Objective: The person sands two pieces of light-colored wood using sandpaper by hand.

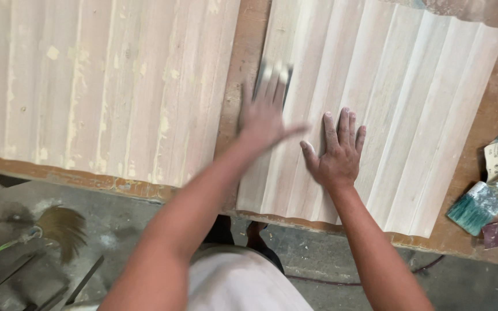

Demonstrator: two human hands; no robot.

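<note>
Pale fluted wood panel (410, 115) lies on the dusty brown table (243, 52), ridges running lengthwise. Right hand (336, 151) presses flat on it, fingers spread; blurred left hand (263, 115) pushes a sanding pad (275, 72), its grip unclear

Two fluted panels (105, 86) (410, 115) lie side by side on the workbench (249, 34), a paintbrush (479, 204) at its right edge.

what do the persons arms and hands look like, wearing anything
Both arms are bare down to the hands: no sleeves, gloves, watch or rings show. The left hand is smeared by motion blur, so its details are hard to tell. The right hand is sharp, with short nails and pale dust on the fingers. A light-coloured garment covers the body below.
</note>
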